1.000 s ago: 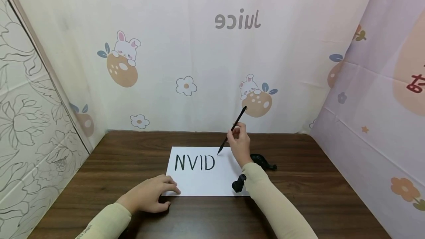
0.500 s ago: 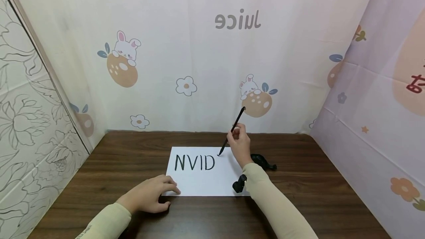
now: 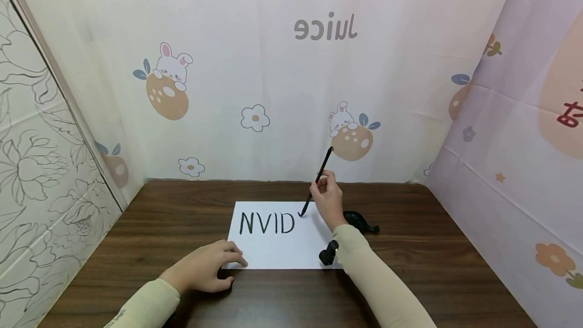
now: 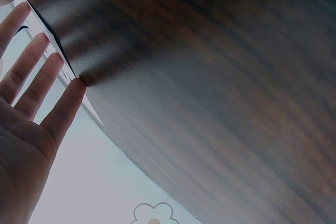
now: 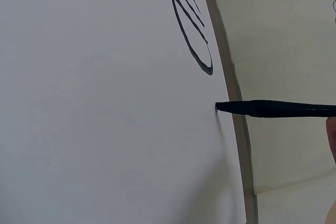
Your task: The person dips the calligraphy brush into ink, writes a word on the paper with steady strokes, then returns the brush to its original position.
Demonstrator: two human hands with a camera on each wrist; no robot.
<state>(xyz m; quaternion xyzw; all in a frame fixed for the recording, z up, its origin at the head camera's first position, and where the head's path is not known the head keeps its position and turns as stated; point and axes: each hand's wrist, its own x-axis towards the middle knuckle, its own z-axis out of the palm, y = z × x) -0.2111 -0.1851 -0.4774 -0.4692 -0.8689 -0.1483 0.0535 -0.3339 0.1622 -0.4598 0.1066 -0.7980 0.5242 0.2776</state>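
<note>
A white sheet of paper (image 3: 278, 252) lies on the table with large black letters NVID (image 3: 266, 223) across its upper part. My right hand (image 3: 329, 199) pinches a slim black writing brush (image 3: 324, 165) partway along its handle. The brush slants, its top end leaning to the right, and the dark tip meets the paper just right of the D. In the right wrist view the brush tip (image 5: 226, 107) sits on a small dark mark near the sheet's far edge. My left hand (image 3: 207, 266) rests at the sheet's lower left corner, fingers spread and loosely bent, fingertips on the paper.
A glossy black object with a narrow neck (image 3: 362, 222) lies on the brown wooden table (image 3: 410, 262), partly behind my right wrist. A small black wrist camera (image 3: 328, 253) hangs over the paper. A printed curtain (image 3: 273, 65) closes off the table's far edge.
The brush tip has moved slightly down the paper beside the D, leaving a short dark mark. The brush's top end has shifted left. My left hand has stayed in place.
</note>
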